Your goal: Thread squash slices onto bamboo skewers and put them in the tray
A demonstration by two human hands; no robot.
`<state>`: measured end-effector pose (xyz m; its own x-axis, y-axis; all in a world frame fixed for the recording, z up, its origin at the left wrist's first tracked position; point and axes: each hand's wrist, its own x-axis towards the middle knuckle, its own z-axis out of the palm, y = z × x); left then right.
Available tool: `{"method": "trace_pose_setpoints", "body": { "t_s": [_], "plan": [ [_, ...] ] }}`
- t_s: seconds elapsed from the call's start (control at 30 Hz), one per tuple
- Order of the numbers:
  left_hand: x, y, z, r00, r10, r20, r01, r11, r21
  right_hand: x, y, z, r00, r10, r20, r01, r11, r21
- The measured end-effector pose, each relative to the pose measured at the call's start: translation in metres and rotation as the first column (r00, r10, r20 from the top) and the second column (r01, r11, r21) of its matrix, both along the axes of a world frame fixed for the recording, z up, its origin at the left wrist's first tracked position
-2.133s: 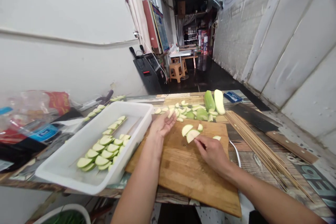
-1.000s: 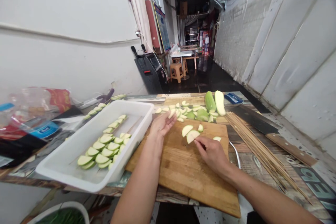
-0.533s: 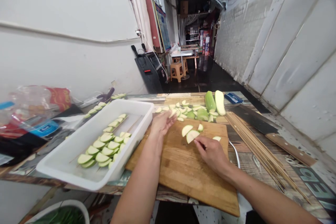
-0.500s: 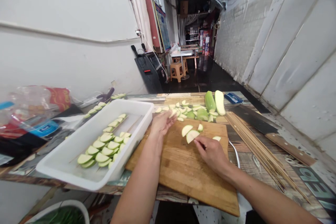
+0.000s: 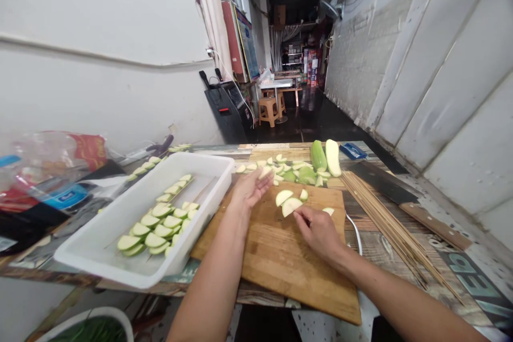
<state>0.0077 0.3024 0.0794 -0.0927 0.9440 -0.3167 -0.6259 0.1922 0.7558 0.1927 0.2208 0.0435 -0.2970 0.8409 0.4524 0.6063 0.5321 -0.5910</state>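
Observation:
Above the far left part of the wooden cutting board (image 5: 280, 262), my left hand (image 5: 249, 189) is turned partly palm up. A pale half-round zucchini slice (image 5: 265, 172) is pinched at its thumb and forefinger, the other fingers loosely spread. My right hand (image 5: 318, 230) is closed in a pinch at the lower right edge of another zucchini slice (image 5: 291, 206) on the board. Loose slices (image 5: 284, 197) lie beside that one. Left of the board, a white plastic tray (image 5: 104, 275) holds several rows of overlapping green-edged slices (image 5: 154, 240), some on skewers.
A bundle of bamboo skewers (image 5: 385, 224) and a cleaver (image 5: 435, 224) lie right of the board. Beyond it are a pile of cut pieces (image 5: 306, 173), zucchini halves (image 5: 318, 156) and a blue item (image 5: 352, 150). Plastic packaging (image 5: 60, 171) sits at left.
My left hand has shifted slightly right with its slice, its fingers spreading a little more. My right hand stays at the same slice. The view has turned slightly.

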Motion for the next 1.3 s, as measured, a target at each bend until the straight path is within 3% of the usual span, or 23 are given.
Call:
{"method": "trace_pose_setpoints", "body": {
  "t_s": [0.13,0.27,0.53,0.7,0.83,0.97,1.03,1.1,1.2,1.3],
  "plan": [
    [0.002,0.001,-0.003,0.996,0.015,0.089,-0.011,0.999,-0.046,-0.002,0.002,0.001,1.000,-0.013,-0.003,0.013,1.000,-0.013],
    [0.002,0.001,-0.002,0.994,0.094,0.063,-0.095,0.996,0.001,-0.007,0.002,0.006,0.999,-0.014,0.037,0.014,1.000,-0.011],
    [-0.003,0.004,0.001,0.967,0.241,0.077,-0.241,0.970,-0.018,-0.025,0.011,0.007,0.986,-0.058,0.157,0.041,0.993,0.109],
    [-0.003,0.003,0.002,0.970,0.235,0.065,-0.233,0.972,-0.027,-0.024,0.012,0.004,0.991,-0.029,0.134,0.014,0.993,0.114],
    [-0.002,0.003,0.002,0.980,0.196,0.041,-0.195,0.980,-0.027,-0.021,0.014,0.007,0.999,0.033,-0.021,-0.034,0.999,-0.035],
    [-0.001,0.003,0.002,0.984,0.177,0.017,-0.176,0.984,-0.027,-0.021,0.018,0.005,0.970,0.073,-0.232,-0.137,0.952,-0.275],
    [0.000,0.003,0.001,0.984,0.179,0.004,-0.179,0.984,-0.022,-0.021,0.020,0.003,0.960,0.054,-0.275,-0.140,0.942,-0.306],
    [0.000,0.003,0.000,0.984,0.178,-0.006,-0.178,0.984,-0.020,-0.021,0.020,0.002,0.971,0.022,-0.239,-0.083,0.965,-0.247],
    [0.001,0.004,-0.001,0.987,0.162,-0.009,-0.162,0.987,-0.021,-0.019,0.018,0.003,0.997,-0.018,-0.078,0.013,0.998,-0.059],
    [0.001,0.004,-0.001,0.987,0.163,-0.011,-0.163,0.987,-0.013,-0.018,0.017,0.005,0.999,-0.016,0.033,0.015,0.999,0.039]
  ]
}}
